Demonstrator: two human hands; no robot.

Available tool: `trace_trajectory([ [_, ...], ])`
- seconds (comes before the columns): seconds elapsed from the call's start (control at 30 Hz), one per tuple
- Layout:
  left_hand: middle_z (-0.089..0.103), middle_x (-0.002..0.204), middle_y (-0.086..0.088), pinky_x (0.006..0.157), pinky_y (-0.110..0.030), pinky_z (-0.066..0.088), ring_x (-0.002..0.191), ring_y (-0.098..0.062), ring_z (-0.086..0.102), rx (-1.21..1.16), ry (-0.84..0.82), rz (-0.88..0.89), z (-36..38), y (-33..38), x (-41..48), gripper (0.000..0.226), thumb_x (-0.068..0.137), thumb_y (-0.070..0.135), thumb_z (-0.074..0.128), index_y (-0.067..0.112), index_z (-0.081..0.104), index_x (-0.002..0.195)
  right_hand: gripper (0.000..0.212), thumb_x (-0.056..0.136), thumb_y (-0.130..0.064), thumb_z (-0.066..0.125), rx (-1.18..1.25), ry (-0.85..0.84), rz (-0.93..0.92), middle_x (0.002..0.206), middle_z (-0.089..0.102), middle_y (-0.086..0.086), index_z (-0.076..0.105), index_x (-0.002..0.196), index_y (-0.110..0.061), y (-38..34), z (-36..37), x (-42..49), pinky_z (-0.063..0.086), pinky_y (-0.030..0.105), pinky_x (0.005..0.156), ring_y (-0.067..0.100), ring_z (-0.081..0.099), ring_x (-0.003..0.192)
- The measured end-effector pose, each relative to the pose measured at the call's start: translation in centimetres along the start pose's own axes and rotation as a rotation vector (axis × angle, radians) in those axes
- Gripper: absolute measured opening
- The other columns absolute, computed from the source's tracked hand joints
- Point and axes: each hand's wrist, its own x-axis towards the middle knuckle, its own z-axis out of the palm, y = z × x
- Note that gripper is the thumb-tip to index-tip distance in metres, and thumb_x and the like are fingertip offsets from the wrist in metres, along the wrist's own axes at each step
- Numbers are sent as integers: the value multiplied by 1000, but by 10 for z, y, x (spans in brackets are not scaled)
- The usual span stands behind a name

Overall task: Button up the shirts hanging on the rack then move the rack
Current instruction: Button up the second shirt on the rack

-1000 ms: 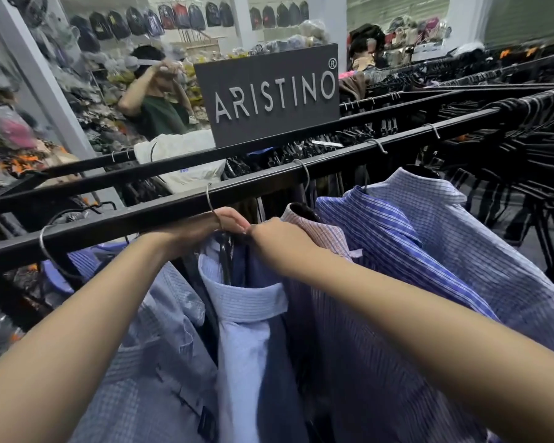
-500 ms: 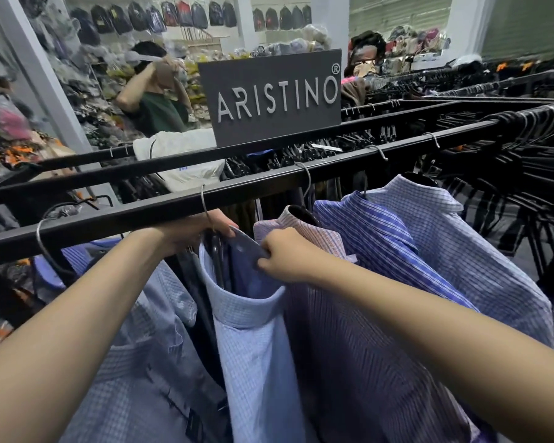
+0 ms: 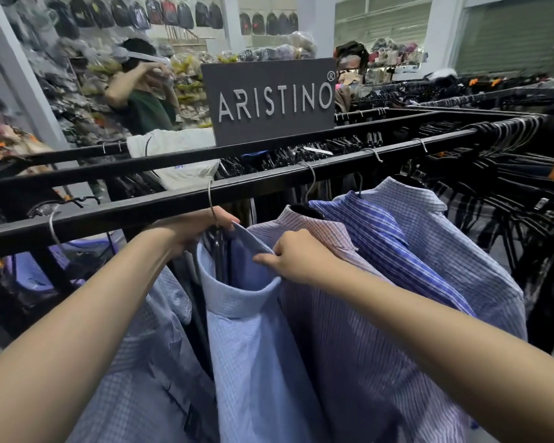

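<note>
Pinching the stiff collar of a pale-blue checked shirt (image 3: 256,346), left hand (image 3: 191,231) and right hand (image 3: 298,259) sat beneath a black metal rail (image 3: 135,211).

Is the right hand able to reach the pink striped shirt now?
Probably yes: the right hand pinches the light blue shirt collar just beside the pink striped shirt, with nothing between them.

Shirts (image 3: 269,362) hang under rack (image 3: 173,203); sign (image 3: 269,100) stands behind, above.

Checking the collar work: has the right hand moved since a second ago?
Yes: the right hand has shifted down and right, away from the rail, pulling the collar open.
</note>
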Motion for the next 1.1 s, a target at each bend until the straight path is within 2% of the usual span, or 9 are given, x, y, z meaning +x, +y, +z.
trace_trajectory([
  [0.07,68,92,-11,66,-29,39,83,-23,54,-62,172,19,0,-9,0,12,67,22,68,19,74,77,22,88,-34,63,44,43,-94,86,73,4,71,94,-15,0,2,-11,53,35,74,24,67,86],
  [0.17,68,118,-11,62,-19,39,94,-14,57,-297,296,121,11,-15,-10,16,89,20,60,17,72,98,41,78,-11,55,165,-72,-283,107,73,-3,66,116,-23,-1,-2,-34,53,27,75,0,63,72],
  [0.27,68,97,-4,59,-18,45,77,-10,57,-297,507,136,27,-16,-27,17,93,18,51,19,68,94,26,76,-17,64,64,-313,-390,80,69,-2,67,101,-12,3,8,-49,51,29,67,0,57,63],
  [0.43,61,105,-2,91,-27,46,96,-15,58,411,907,317,70,-19,-73,22,82,15,55,20,60,102,18,79,-20,67,87,-157,-539,67,59,2,56,70,-9,3,17,-42,46,40,65,25,58,67],
  [0.53,51,122,-8,103,-14,29,115,-15,47,782,698,528,102,-22,-91,33,72,33,54,22,70,98,2,84,-11,61,92,-219,-629,83,68,10,63,84,-10,1,15,-44,41,34,66,28,61,77],
  [0.67,41,141,-9,108,-28,30,128,-19,40,937,483,290,105,-24,-108,46,69,62,52,24,72,85,16,94,-21,60,149,-313,-717,101,72,5,66,108,-18,13,14,-52,47,35,80,26,64,94],
  [0.83,47,127,-18,92,-18,28,111,-27,49,1053,523,250,99,-18,-127,22,73,12,79,1,60,77,12,83,-14,67,24,-244,-804,70,51,-6,55,82,-14,26,-4,-38,33,32,66,25,49,72],
  [0.97,42,134,-11,103,-27,28,124,-20,40,947,585,186,105,-18,-139,22,75,9,78,4,56,77,17,70,1,64,-10,-239,-827,55,42,-8,52,70,-11,30,-12,-26,22,30,58,11,37,54],
  [1.1,38,142,-11,111,-30,25,135,-26,37,875,659,175,122,-19,-139,24,78,5,75,12,51,78,43,75,-20,77,48,-313,-852,52,39,-4,38,56,-20,29,-13,-30,28,21,50,8,35,49],
])
